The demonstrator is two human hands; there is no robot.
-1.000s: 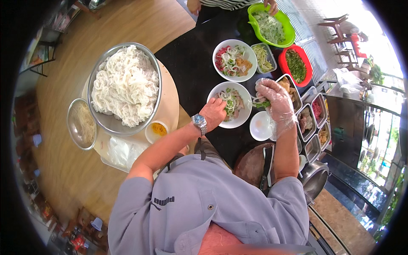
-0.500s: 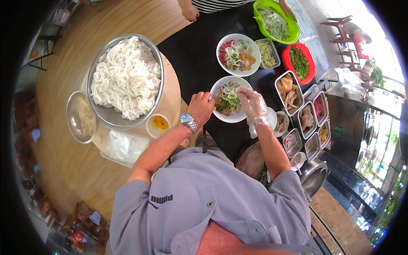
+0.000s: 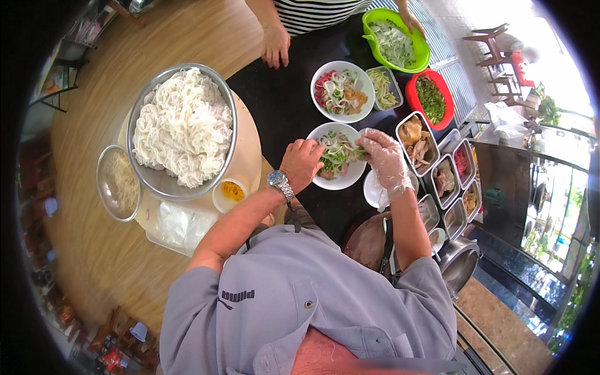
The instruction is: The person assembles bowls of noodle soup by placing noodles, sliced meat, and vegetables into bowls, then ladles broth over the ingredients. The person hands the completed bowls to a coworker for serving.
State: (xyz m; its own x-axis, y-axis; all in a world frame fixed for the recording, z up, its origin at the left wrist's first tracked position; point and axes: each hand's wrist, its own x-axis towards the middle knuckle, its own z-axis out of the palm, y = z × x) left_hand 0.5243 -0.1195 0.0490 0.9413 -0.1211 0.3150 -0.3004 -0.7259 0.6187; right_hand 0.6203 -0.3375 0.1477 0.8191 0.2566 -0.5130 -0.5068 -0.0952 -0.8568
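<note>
On the black table, a white bowl [image 3: 338, 182] holds sliced onion, chopped green herbs and some meat. My left hand [image 3: 302, 164], with a metal watch at its wrist, grips the bowl's left rim, fingertips reaching over the edge. A clear plastic glove covers my right hand [image 3: 384, 156]. Its fingers are pinched together at the bowl's right rim, with a little bunch of green herbs [image 3: 360, 153] at their tips. Just beyond stands a second white bowl [image 3: 343, 115] with onion, red strips and an orange-brown topping.
To the left, a steel basin [image 3: 234, 134] heaped with white noodles stands on a round table. Metal trays [image 3: 431, 152] of meat line the right, beside a red basin [image 3: 449, 106] of greens. Across the table, a person in stripes touches a green basin [image 3: 427, 53].
My right hand has drawn back from over the bowl to its right rim, greens now in its fingertips. My left fingers reach further over the rim. The other person's hand has come to the table edge.
</note>
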